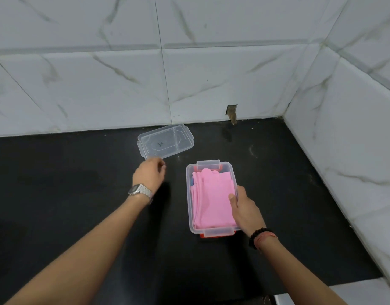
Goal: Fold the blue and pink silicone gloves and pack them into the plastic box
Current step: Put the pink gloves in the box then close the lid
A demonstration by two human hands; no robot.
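Right hand (244, 208) grips the clear plastic box (211, 233) wall, thumb on folded pink gloves (211, 199); left hand (149, 173), fingers loosely curled and holding nothing, hovers beside the transparent lid (165, 140).

Counted on the counter (79, 183)
One box (190, 208), one lid (165, 140), one pink glove (211, 201) and two hands (149, 173) (244, 208) are seen.

Blue glove (191, 181): only a sliver shows at the box's left wall, the rest covered by the folded pink gloves (211, 199).
Plastic box (189, 216): right wall partly behind the right hand (244, 208); the red part under its near end mostly hidden.
Left hand (149, 175): fingertips curled away from the camera, contact with the lid (165, 140) cannot be told.
Lid: dark marking too small to read.
Both forearms: cut off by the bottom edge.
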